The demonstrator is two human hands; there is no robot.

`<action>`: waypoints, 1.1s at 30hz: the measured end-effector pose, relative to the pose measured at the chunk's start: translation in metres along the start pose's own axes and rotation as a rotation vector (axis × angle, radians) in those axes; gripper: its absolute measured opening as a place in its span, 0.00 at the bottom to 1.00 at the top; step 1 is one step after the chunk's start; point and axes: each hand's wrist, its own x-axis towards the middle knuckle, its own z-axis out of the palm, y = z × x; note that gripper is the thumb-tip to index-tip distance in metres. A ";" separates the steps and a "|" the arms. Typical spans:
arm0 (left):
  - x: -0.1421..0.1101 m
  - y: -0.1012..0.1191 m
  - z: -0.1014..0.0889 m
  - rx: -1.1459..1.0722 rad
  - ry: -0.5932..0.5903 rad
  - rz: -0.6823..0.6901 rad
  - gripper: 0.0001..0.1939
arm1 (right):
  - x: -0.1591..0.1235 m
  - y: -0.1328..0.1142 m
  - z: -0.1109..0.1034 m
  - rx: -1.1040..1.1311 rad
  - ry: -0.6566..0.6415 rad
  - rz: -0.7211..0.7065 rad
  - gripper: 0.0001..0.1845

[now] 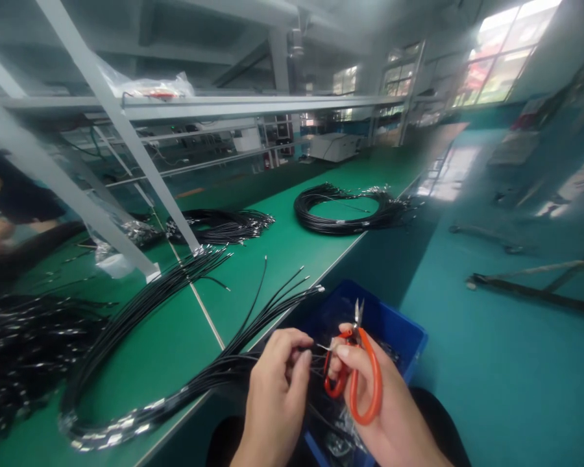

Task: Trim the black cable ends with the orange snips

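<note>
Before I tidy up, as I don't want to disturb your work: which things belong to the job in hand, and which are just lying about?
Seemingly in use:
- orange-handled scissors, in the right hand
- black cable bundle, running to the left hand

Seemingly lying about:
- farther cable coil
- plastic bag on the shelf

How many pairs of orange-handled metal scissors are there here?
1: the orange-handled metal scissors are in the person's right hand, over the blue plastic bin. Others may be hidden inside it.
</note>
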 end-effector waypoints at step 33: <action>0.001 -0.001 0.010 -0.623 -0.141 -0.421 0.08 | 0.007 0.007 -0.016 -1.057 0.075 -0.827 0.17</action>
